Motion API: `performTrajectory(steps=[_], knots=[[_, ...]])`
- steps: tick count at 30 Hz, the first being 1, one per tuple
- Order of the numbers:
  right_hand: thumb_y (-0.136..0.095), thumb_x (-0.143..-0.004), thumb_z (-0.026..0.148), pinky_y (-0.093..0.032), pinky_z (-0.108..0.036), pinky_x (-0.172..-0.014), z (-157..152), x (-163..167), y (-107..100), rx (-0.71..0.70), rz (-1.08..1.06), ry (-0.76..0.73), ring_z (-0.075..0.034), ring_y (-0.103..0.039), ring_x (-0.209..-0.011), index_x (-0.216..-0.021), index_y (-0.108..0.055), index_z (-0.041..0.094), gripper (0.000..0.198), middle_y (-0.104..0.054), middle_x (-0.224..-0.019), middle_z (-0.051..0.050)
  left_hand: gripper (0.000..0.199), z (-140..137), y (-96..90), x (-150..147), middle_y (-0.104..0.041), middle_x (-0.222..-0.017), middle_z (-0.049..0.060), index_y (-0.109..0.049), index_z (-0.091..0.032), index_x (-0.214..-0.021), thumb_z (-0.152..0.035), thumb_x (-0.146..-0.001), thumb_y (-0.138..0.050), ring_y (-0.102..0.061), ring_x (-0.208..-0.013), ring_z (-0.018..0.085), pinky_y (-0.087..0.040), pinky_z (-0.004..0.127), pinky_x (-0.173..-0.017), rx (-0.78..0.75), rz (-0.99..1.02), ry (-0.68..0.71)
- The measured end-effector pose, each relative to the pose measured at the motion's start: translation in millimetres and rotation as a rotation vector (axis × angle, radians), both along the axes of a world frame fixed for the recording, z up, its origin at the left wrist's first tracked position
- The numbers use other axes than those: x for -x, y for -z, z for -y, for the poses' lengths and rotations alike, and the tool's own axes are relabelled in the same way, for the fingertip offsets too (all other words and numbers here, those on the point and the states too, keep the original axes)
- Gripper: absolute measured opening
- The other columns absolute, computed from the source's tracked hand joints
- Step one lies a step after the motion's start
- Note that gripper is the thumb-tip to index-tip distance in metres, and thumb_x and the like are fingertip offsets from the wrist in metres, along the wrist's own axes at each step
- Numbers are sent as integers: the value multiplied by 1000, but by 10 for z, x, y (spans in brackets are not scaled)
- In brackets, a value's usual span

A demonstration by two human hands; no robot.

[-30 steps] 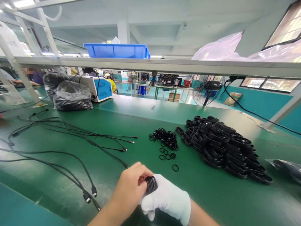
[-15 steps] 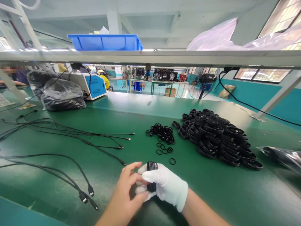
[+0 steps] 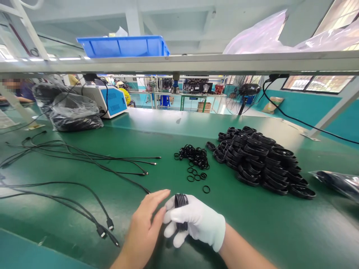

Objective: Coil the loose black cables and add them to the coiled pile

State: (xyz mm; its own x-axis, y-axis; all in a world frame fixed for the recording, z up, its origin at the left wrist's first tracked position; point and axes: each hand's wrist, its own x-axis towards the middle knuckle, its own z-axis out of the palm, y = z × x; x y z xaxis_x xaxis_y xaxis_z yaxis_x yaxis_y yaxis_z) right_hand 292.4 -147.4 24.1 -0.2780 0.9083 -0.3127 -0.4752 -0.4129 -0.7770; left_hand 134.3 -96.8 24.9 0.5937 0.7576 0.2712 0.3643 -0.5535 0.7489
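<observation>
My right hand [image 3: 198, 220], in a white glove, is wrapped round a black coiled cable [image 3: 181, 201], its loops stacked side by side and standing upright. My left hand [image 3: 148, 218] is bare, with fingers stretched out and thumb apart, just left of the coil and close to the gloved fingertips; nothing shows in it. Beyond the hands lie a heap of small black rings [image 3: 195, 156] and several loose rings [image 3: 197, 177], with one ring [image 3: 206, 189] nearest the glove.
A large pile of coiled black cables [image 3: 255, 157] lies on the right of the green table [image 3: 157, 144]. Straight cables [image 3: 92, 160] spread over the left side. Behind them are plastic bags [image 3: 75, 112] and a blue-and-white machine [image 3: 112, 101]. A shelf [image 3: 193, 63] crosses above.
My left hand has drawn back a little to the left, its fingers coming away from the coil and straightening. My right hand keeps its hold on the coiled cable.
</observation>
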Motion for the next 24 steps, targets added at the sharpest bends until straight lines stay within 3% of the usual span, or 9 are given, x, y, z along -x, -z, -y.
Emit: performTrajectory(steps=[3, 7, 10, 13, 16, 24], knots=[[-74, -58, 29, -50, -22, -42, 14, 39, -9, -30, 44, -34, -17, -62, -61, -82, -60, 10, 34, -60, -65, -5, 33, 4, 46, -54, -65, -113, 6, -58, -23, -117, -22, -89, -41, -57, -106, 21, -47, 38, -92, -160, -64, 25], [-73, -56, 27, -48, -19, -37, 27, 76, -2, -51, 62, -31, -14, -59, -52, -74, -61, 8, 29, -59, -58, -5, 33, 65, 102, -110, -68, -106, 7, -61, -19, -114, -20, -88, -40, -59, -100, 23, -48, 38, -88, -244, -61, 37], [-70, -55, 25, -46, -18, -35, 29, 84, -18, -57, 59, -20, -13, -58, -48, -71, -59, 8, 25, -56, -54, -3, 29, 58, 5, -111, -68, -103, 6, -63, -21, -107, -20, -86, -44, -59, -98, 22, -47, 36, -87, -148, -79, 27], [-65, -56, 18, -45, -17, -34, 32, 90, -60, -31, 128, -37, -11, -55, -43, -69, -58, 10, 18, -53, -49, 1, 19, 10, -171, -117, -67, -91, 2, -64, -23, -90, -16, -81, -49, -60, -88, 19, -47, 30, -80, 15, -114, 4], [-64, -55, 14, -44, -16, -35, 46, 91, -96, -29, 181, -73, -10, -55, -43, -70, -57, 11, 17, -53, -50, 2, 14, -18, -294, -145, -63, -78, 0, -61, -21, -75, -12, -74, -51, -60, -78, 18, -46, 29, -71, 76, -155, -17], [-61, -56, 13, -41, -16, -35, 52, 91, -124, -26, 252, -77, -9, -53, -40, -75, -57, 12, 19, -55, -52, 3, 9, 12, -276, -277, -61, -68, -2, -56, -21, -66, -14, -70, -52, -57, -67, 17, -41, 27, -62, 163, -218, -126]])
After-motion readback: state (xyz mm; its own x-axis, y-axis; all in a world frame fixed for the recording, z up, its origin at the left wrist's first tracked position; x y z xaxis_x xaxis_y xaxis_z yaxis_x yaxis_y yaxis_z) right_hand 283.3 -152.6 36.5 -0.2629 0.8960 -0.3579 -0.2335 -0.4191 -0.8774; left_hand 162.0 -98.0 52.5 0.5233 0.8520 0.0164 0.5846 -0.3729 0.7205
